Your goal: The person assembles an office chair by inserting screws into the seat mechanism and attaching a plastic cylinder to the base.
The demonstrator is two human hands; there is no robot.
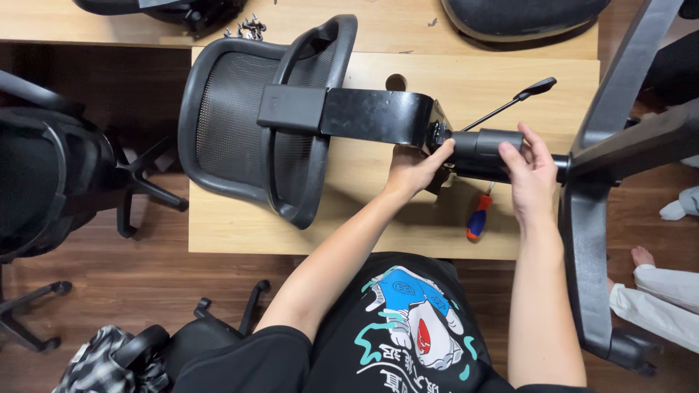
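Note:
A black mesh chair backrest (240,124) lies on a light wooden table (364,218), its black metal bracket (378,115) pointing right toward a black gas cylinder (486,148). My left hand (415,169) grips the bracket's end where it meets the mechanism plate. My right hand (530,175) wraps around the black cylinder sleeve. The cylinder runs right into a black star base (604,189). A thin lever with a flat black paddle (535,89) sticks up behind the cylinder. A screwdriver with an orange and blue handle (477,217) lies on the table under my hands.
A finished black chair (51,175) stands at the left. Loose screws (247,29) and black seat cushions (520,14) lie on the far table. Another person's bare foot and pale trouser leg (655,280) are at the right. A patterned bag (102,364) sits lower left.

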